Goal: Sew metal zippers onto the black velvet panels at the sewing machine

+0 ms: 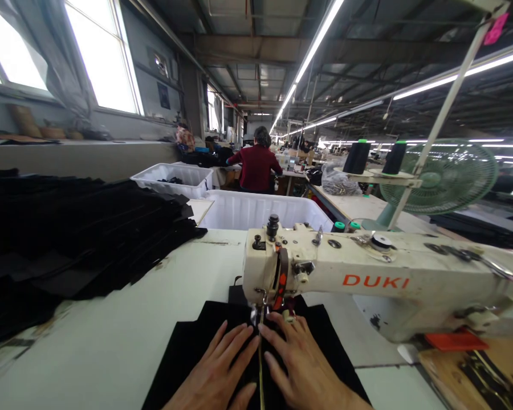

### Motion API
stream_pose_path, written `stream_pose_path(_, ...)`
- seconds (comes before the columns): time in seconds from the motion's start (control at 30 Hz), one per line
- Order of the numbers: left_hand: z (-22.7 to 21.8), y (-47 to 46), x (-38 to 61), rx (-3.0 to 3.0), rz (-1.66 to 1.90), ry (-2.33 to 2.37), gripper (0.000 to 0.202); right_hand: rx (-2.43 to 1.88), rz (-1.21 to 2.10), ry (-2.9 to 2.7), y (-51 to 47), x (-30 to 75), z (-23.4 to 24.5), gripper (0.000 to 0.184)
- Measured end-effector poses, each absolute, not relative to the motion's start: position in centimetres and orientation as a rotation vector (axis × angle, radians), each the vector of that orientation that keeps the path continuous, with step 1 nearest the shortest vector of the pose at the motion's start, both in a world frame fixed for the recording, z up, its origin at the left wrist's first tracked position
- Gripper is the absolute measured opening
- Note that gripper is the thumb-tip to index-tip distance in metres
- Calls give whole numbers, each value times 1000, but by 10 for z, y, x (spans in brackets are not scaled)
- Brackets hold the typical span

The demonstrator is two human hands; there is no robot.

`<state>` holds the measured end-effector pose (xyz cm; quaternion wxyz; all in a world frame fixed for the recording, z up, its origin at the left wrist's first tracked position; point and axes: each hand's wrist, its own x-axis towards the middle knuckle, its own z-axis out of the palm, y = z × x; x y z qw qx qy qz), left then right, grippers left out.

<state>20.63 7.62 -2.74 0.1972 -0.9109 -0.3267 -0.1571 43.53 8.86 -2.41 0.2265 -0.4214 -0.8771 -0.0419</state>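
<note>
The yellowish strip (261, 376) runs lengthwise toward the sewing machine (316, 262), between left hand (217, 369) and right hand (302, 360), fingers apart, flat on black cloth (183, 347).

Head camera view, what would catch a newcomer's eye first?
The cream sewing machine lettered DUKI in orange, reaching in from the right. Below its left end, the left hand and right hand rest spread on black fabric. On the table at left, a big heap of black pieces.
</note>
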Motion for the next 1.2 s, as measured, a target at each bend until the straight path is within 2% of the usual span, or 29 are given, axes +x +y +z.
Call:
stream_pose_path(0.2, -29, 78, 205, -2538, -539, -911, 57, -1066, -276, -2382, 82, 442, -32, 32)
stream_pose_path(0.37, -34, 87, 206, -2598, -603, -918, 66, -1019, -371, -2492, 87, 444, -36, 34)
stream_pose_path(0.53, -41, 90, 205, -2610, -560, -833, 75, -972, -367, -2548, 86, 451, -48, 41)
stream_pose_path(0.8, -36, 88, 206, -2547, -508, -848, 77, -1019, -421, -2514, 84, 447, -48, 37)
stream_pose_path(1.2, -30, 87, 205, -2515, -438, -800, 57, -1019, -475, -2485, 83, 447, -51, 38)
